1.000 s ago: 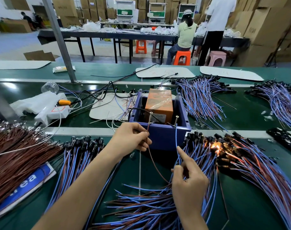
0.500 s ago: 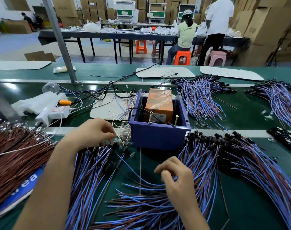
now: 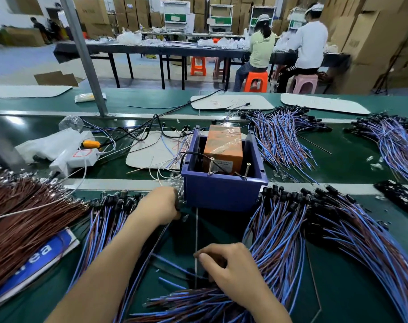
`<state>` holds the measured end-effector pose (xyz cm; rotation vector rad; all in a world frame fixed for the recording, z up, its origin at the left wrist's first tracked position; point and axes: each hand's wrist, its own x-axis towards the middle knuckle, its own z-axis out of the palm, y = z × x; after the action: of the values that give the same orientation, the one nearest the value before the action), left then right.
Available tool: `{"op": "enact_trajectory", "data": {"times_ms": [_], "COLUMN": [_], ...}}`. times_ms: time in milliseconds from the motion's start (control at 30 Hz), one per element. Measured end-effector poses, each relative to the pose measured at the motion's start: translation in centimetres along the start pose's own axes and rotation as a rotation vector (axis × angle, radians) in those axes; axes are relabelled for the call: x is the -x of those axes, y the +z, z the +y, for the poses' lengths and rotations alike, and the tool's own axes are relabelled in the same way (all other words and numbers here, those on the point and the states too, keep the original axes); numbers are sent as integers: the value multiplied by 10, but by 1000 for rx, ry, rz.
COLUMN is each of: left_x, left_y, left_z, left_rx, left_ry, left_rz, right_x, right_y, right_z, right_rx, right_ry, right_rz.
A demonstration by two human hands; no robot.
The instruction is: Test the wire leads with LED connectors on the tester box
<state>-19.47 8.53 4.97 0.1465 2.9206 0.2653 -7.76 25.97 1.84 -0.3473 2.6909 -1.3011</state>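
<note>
Picking next lead: right hand (image 3: 233,269) curled, pinching leads (image 3: 198,304); left hand (image 3: 160,206) by box (image 3: 221,194), grip unclear; separate one cleanly; bare ends firm on screws (image 3: 211,164).

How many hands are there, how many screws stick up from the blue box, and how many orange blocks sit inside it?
Hands: 2 (left hand, right hand)
Screws: 2 (left screw, right screw)
Orange block: 1
Total: 5
</note>
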Motion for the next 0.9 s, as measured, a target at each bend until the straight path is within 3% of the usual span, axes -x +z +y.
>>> {"op": "enact_trajectory", "data": {"times_ms": [100, 200, 267, 333, 400, 567, 733, 900], "left_x": [11, 36, 55, 69, 75, 67, 59, 52], "left_y": [-25, -52, -67, -72, -66, -40, -25, -49], "left_z": [-4, 4, 11, 22, 35, 58, 53, 24], "left_rx": [245, 772, 1005, 1094, 1086, 845, 728, 568], "left_ry": [107, 277, 463, 629, 721, 698, 470, 491], "left_rz": [37, 51, -7, -125, -197, -76, -482, -449], "right_x": [1, 3, 3, 1, -1, -2, -5, -6], "right_y": [-2, -8, -9, -9, -7, -10, -20, -32], "right_z": [-2, -4, -4, -2, 0, 6, 16, 32], "right_rx": [-164, -655, -934, -1065, -1065, -1002, -1160, -990], "right_ry": [9, 47, 50, 45, 17, -39, 23, 93], "right_rz": [22, 10, -62, -110, -86, 83, 507, 858]}}
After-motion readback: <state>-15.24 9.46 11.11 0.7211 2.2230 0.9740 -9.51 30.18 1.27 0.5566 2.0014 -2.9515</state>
